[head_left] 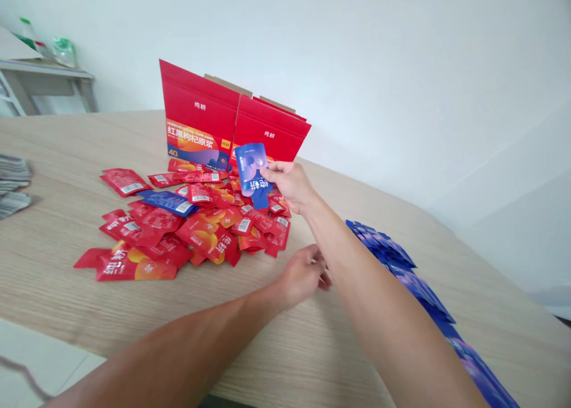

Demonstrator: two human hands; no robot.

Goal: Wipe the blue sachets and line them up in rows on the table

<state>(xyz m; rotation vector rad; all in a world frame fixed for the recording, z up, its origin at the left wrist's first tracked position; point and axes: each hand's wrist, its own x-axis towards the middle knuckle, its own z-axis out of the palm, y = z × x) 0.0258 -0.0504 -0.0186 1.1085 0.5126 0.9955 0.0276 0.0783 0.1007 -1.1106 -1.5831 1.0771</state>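
Observation:
My right hand (289,185) pinches a blue pouch (252,169) by its edge, between thumb and fingers. It holds the pouch upright above a heap of red pouches (207,235) printed with orange fruit. Another blue pouch (167,202) lies on top of the heap's left part. Below my right wrist, my left hand (304,275) hovers low over the table, partly covered by the right forearm. Its fingers are loosely bent and apart, with nothing visible in them. To the right, rows of overlapping blue pouches (422,286) run along the table, partly hidden by my right arm.
Two red cartons (200,107) with raised flaps stand behind the heap. Grey stacked packets (13,179) sit at the table's left edge. A side table (49,69) with bottles is at the far left. A white wall (379,69) rises behind the wooden table (214,319).

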